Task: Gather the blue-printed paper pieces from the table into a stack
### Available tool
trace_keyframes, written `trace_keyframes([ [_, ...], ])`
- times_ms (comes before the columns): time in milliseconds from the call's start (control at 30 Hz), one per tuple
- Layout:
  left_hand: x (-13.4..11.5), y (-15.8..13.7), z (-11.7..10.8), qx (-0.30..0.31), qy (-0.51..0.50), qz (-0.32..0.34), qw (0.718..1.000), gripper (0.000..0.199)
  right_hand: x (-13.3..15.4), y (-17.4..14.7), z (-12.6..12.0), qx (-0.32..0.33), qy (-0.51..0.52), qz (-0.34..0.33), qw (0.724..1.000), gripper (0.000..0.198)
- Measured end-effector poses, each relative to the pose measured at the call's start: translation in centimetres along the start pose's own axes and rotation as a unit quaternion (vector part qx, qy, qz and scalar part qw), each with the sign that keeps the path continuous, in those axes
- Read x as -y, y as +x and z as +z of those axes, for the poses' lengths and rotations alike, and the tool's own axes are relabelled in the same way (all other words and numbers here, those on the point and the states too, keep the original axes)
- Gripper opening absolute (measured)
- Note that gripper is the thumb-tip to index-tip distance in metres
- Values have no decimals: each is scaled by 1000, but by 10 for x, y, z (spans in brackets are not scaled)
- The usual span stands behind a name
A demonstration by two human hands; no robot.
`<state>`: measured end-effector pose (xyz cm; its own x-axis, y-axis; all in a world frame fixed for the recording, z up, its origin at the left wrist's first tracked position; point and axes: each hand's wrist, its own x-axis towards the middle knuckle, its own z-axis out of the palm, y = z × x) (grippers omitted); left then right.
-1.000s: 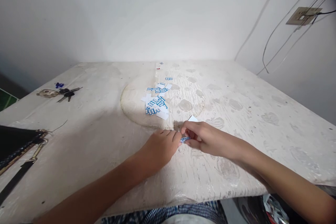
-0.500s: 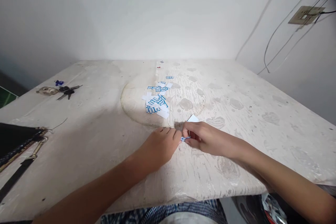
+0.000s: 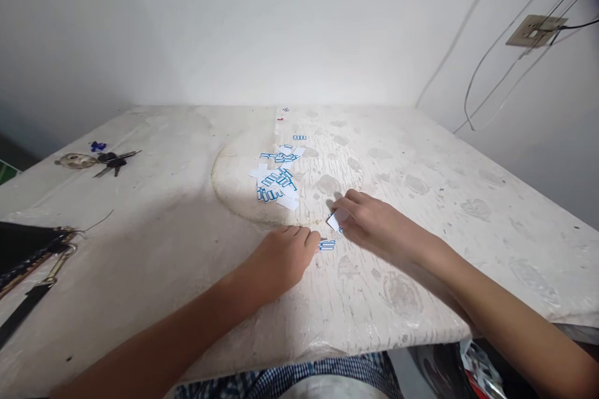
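My left hand (image 3: 291, 257) rests on the table with its fingers bent and closed. A small white slip with blue lines (image 3: 327, 245) sticks out from its fingertips. A little farther out, my right hand (image 3: 367, 217) bends over a white paper card (image 3: 334, 221) and grips it with thumb and fingers. A bit of blue shows at that card's lower edge. Beyond both hands lies a loose pile of white paper pieces with blue outlines (image 3: 277, 183), some face down and plain white.
Keys (image 3: 115, 163) on a fob lie at the table's left. A black bag with a strap (image 3: 32, 255) is at the near left edge. One blue-lined strip (image 3: 299, 137) and a tiny red bit (image 3: 280, 119) lie farther back. A socket with cables (image 3: 536, 31) is on the wall.
My right hand has left the blue-lined slip at my left fingers and moved up and away to the white card, taking hold of it. My left hand stays on the slip.
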<state>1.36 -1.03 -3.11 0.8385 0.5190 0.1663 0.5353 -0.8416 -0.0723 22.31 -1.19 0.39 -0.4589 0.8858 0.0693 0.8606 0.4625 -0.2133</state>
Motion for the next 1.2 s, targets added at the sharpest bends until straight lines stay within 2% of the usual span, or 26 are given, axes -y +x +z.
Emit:
trace_keyframes([
  [267,-1,3,-8,28,-18,-18,999,18,-18,1,-11,-7,153,-4,988,21],
  [367,-2,4,-13,45,-35,-40,998,15,-16,1,-18,-18,214,-24,976,14],
  [467,-2,4,-18,59,-77,-60,993,13,-8,0,-17,-45,249,-73,965,12],
  [567,0,1,-21,52,-122,-68,989,15,1,-2,-9,-65,220,-160,960,10],
  [667,2,0,-20,46,-146,-69,986,18,7,-4,4,-75,126,-239,960,12],
  [800,2,1,-18,48,-160,-73,983,28,11,-4,18,-116,16,-285,951,20],
  [900,2,3,-19,38,-174,-70,981,30,12,-2,24,-137,-21,-300,944,25],
  [1000,3,3,-18,32,-171,-77,982,27,10,1,26,-128,-12,-288,949,26],
  [1100,6,2,-15,34,-160,-88,983,26,4,2,25,-90,36,-261,960,27],
  [1200,8,3,-13,39,-153,-100,982,24,-1,3,18,-66,120,-247,959,33],
])
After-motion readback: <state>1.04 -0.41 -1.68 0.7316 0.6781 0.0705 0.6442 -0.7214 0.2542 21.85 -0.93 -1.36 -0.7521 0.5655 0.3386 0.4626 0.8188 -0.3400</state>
